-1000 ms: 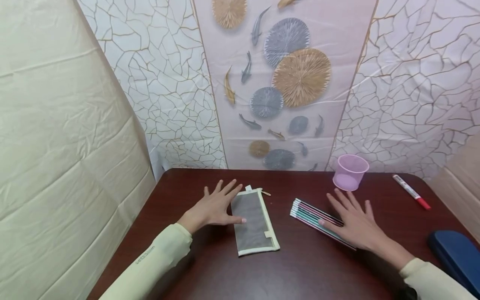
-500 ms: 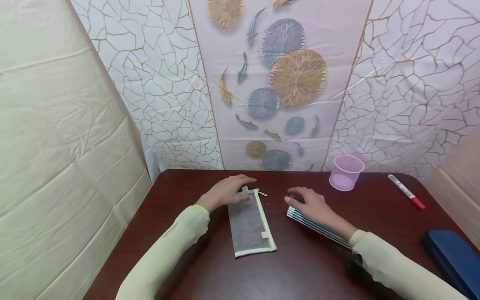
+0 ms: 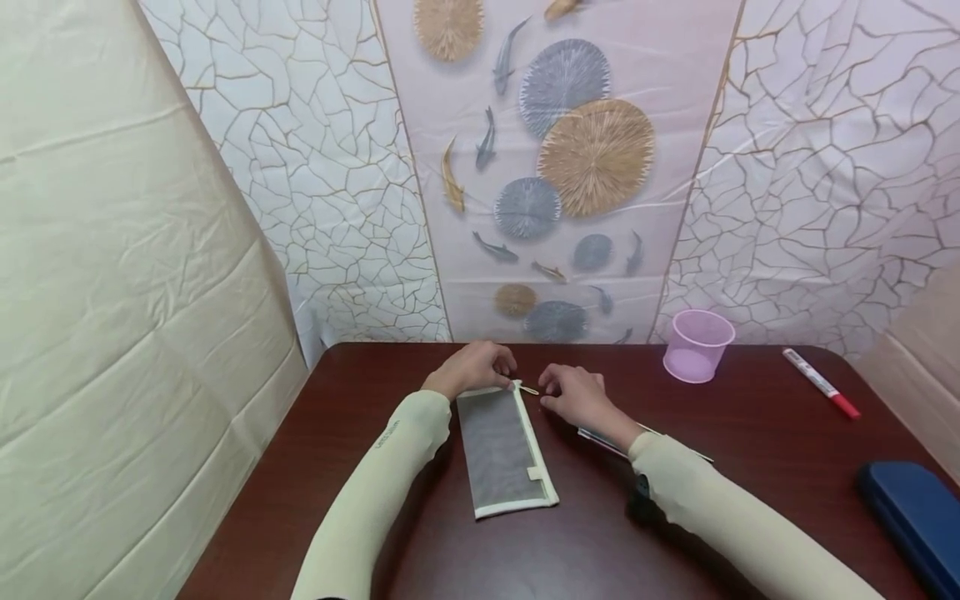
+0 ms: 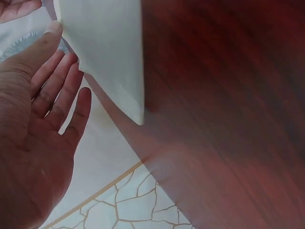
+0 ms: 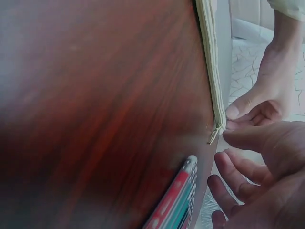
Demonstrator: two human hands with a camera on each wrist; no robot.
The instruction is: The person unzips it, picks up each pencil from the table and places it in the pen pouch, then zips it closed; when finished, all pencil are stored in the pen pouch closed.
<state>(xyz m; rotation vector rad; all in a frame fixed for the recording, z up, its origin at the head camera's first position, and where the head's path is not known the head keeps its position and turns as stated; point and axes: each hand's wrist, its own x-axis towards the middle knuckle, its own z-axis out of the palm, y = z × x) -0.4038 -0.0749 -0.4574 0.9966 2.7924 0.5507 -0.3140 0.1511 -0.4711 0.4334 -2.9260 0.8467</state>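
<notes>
A grey mesh zip pouch [image 3: 497,454] with cream edging lies flat on the dark table. My left hand [image 3: 472,367] pinches its far edge near the zip's end; in the left wrist view the thumb [image 4: 53,29] lies on the pouch's edge. My right hand [image 3: 577,396] hovers just right of that corner, its fingers loosely bent and apart from the thumb. Close to the right thumb is the zip's small pull loop [image 5: 215,135]. Beneath the right wrist lies a bundle of striped pencils [image 5: 174,202], mostly hidden from the head view by the forearm.
A pink mesh cup [image 3: 697,348] stands at the back right. Right of it lies a white marker with a red cap [image 3: 822,383]. A dark blue case [image 3: 911,521] sits near the right table edge. Patterned cloth hangs behind the table.
From spread above the table, both hands have come together at the pouch's far end. The left now pinches its edge; the right has moved left, past the pencils, towards the zip pull.
</notes>
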